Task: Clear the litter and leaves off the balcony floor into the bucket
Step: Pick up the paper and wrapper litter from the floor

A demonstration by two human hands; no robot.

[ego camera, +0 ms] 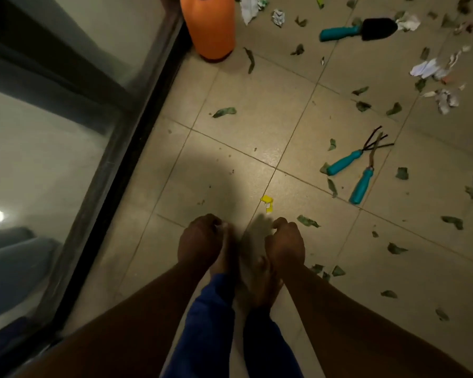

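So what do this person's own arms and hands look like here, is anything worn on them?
Both arms are bare from the bottom of the picture down to the hands: no sleeves, gloves, watch or rings show on the left hand or the right hand. The only clothing in view is blue trousers on the legs between the forearms. The feet below look bare too, though the light there is dim.

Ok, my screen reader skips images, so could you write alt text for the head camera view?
Both hands, left hand and right hand, hang curled over a tiled balcony floor littered with leaves, crumpled paper and teal-handled garden tools. An orange container stands beside the glass door.
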